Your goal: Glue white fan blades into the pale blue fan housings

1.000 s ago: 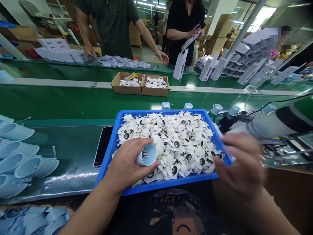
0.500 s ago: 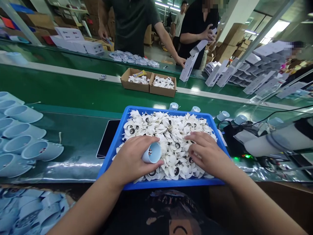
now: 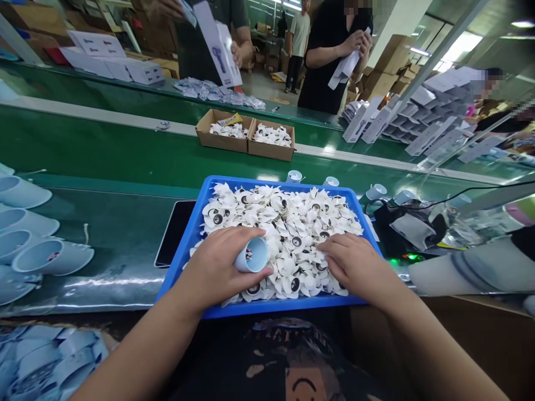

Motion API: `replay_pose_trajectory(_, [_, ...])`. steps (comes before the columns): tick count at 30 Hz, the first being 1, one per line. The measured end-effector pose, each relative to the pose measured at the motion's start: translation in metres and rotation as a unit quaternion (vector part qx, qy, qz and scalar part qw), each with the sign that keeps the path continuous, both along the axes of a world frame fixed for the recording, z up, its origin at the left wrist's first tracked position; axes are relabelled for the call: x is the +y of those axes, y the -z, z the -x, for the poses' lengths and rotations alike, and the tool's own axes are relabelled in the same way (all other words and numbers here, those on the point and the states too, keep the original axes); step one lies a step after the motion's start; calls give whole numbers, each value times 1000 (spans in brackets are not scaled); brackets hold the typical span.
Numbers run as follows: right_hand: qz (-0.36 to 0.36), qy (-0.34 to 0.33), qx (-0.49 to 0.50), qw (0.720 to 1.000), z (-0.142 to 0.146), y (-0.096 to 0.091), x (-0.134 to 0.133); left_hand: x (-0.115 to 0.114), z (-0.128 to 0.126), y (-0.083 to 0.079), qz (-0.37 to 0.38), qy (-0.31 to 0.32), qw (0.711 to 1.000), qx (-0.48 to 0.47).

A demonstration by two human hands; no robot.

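My left hand is wrapped round a light blue cylindrical housing, its open end tilted toward me with small wire-like parts inside. Below it lies a blue tray heaped with white fan blades, several showing dark round hubs. Over the right part of the heap, my right hand has its fingers bent and touching the blades, with the thumb apart from them. No lifted piece is visible in it.
More blue housings stand at left, and others fill a container below. A dark tablet adjoins the tray. Two cardboard boxes of white blades sit beyond. A pale cylindrical tool lies right. Co-workers stand opposite.
My right hand's fingers have drawn closer together over the blades. The left still holds the housing. Across the line, a co-worker has lifted a white box. The view has shifted slightly.
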State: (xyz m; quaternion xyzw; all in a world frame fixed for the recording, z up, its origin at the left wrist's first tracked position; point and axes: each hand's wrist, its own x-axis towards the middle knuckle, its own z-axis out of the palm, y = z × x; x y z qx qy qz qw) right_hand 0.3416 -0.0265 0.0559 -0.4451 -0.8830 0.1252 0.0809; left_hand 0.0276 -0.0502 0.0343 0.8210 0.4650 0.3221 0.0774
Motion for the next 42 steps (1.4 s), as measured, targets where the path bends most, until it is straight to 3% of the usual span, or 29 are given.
replay_pose_trajectory(5, [47,6,29,998,14,-18,6,1,2,2,-5,-5,1000,-25])
replay_pose_trajectory(9, [88,31,170,981,17,-21,11,-5,0,0,8,-40,995,-89])
replay_pose_trajectory(11, [153,36,298,942,20,-18,8,-12,-6,-3,34,-62,989,-132])
replay_pose_trajectory(13, [233,33,410,881,24,-13,3,-21,-16,-9,77,-57,982,-165])
replay_pose_trajectory(17, [367,24,516,774,32,-4,-11,-32,-38,-23,138,-19,975,-174])
replay_pose_trajectory(20, [430,20,567,703,34,-6,-17,-31,-46,-30,117,-12,984,-137])
replay_pose_trajectory(21, [421,18,570,706,34,-9,-19,-30,-48,-31,99,-7,988,-121])
replay_pose_trajectory(22, [384,14,556,737,34,-12,-20,-29,-50,-31,76,2,992,-105])
replay_pose_trajectory(25, [177,-15,435,883,37,-23,-24,-27,-56,-29,3,37,997,-71])
replay_pose_trajectory(27, [42,-36,342,938,39,-29,-27,-26,-60,-29,-34,50,996,-68])
replay_pose_trajectory(29, [0,-41,313,949,39,-31,-28,-23,-63,-29,-46,61,995,-72])
replay_pose_trajectory(31, [4,-30,316,948,39,-30,-29,-20,-64,-32,-44,82,994,-64])
replay_pose_trajectory(37, [13,9,402,916,35,-27,-28,-17,-76,-47,-71,125,989,-47])
replay_pose_trajectory(40, [-56,5,423,904,21,-27,-36,-7,-74,-62,-38,152,988,-7])
replay_pose_trajectory(42, [-116,12,385,916,8,-21,-47,17,-63,-74,-38,115,992,35])
